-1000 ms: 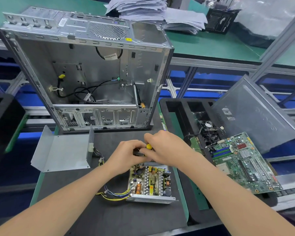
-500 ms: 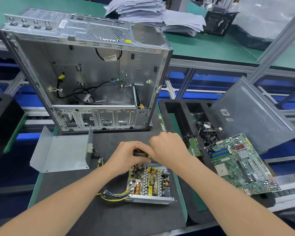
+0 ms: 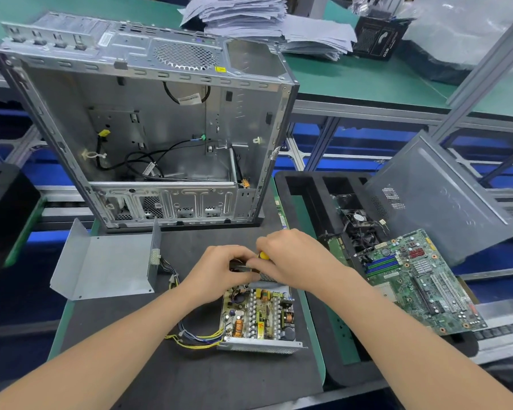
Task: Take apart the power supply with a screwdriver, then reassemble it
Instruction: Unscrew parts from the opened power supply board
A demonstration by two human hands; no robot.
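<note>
Head view: the right hand (image 3: pixel 296 258) is curled over the yellow-capped end of the screwdriver (image 3: pixel 262 255), knuckles up. The left hand (image 3: pixel 219 270) meets it from 9 o'clock, fingers bent round the tool's dark part; the tip itself is hidden between the two hands. Both hands sit over the far edge of the power supply (image 3: pixel 259 318), which lies at 6 o'clock from them. It is lidless, so its circuit board, coils and capacitors are bare, and yellow and blue wires trail out of its left side onto the dark mat (image 3: pixel 190 377).

At 9 o'clock of the hands lies the bent metal cover (image 3: pixel 107 264), open side up, apart from the supply. At 11 o'clock the computer case (image 3: pixel 148 119) stands open toward the camera, loose black cables inside. At 3 o'clock a green motherboard (image 3: pixel 418 279) rests tilted on a black foam tray (image 3: pixel 308 184), and a grey side panel (image 3: pixel 439 196) leans at 2 o'clock. Far off at 12 o'clock, a stack of papers (image 3: pixel 249 16) lies on the green bench.
</note>
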